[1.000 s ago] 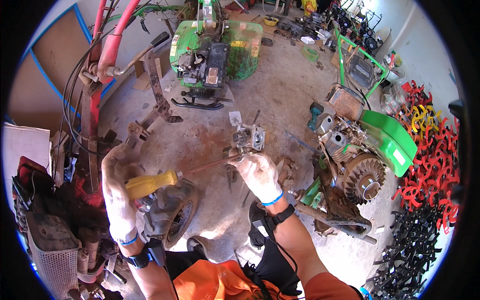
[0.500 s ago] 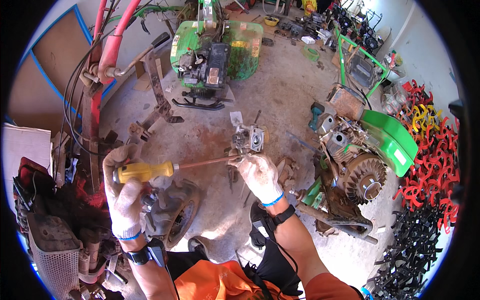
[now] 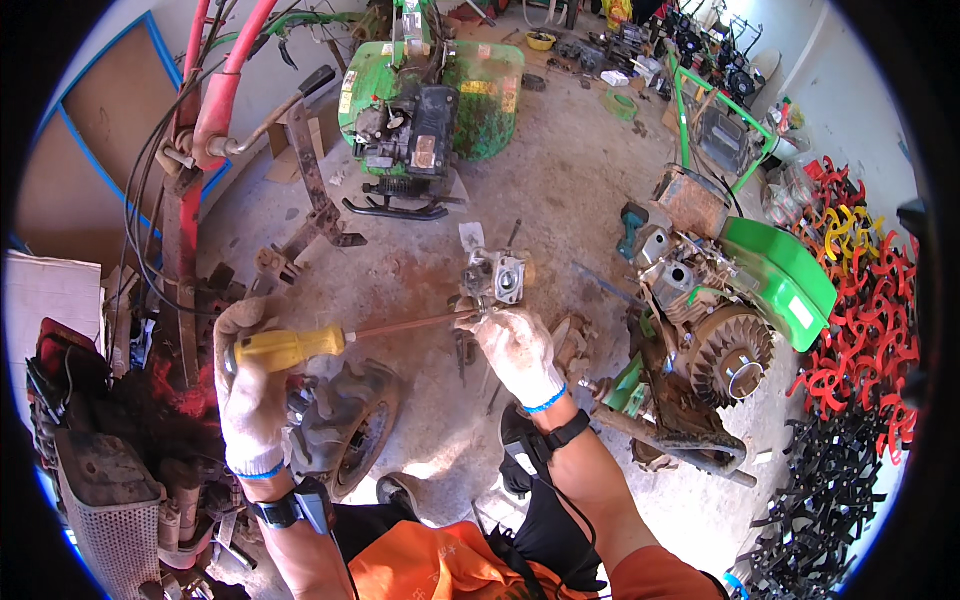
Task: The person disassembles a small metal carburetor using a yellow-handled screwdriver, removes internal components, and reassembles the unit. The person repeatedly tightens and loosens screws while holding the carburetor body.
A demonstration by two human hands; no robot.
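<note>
My left hand [image 3: 245, 395], in a white work glove, is closed round the yellow handle of a screwdriver [image 3: 290, 349]. Its rust-coloured shaft points right, and the tip meets the lower part of a metal carburetor [image 3: 497, 277] near my right fingertips. My right hand [image 3: 518, 352], gloved as well, grips that carburetor from below, with its round flange facing up and to the right. My fingers hide the exact spot where the tip touches.
A partly stripped engine [image 3: 690, 290] with a green cover stands on the right, beside a teal power tool [image 3: 631, 230]. Red and black tiller blades [image 3: 850, 350] are heaped at far right. A green tiller [image 3: 430, 110] stands ahead; a dark machine part [image 3: 345, 425] lies below my left hand.
My left hand has shifted very slightly, with its fingers moving on the screwdriver handle. The carburetor in my right hand has hardly moved.
</note>
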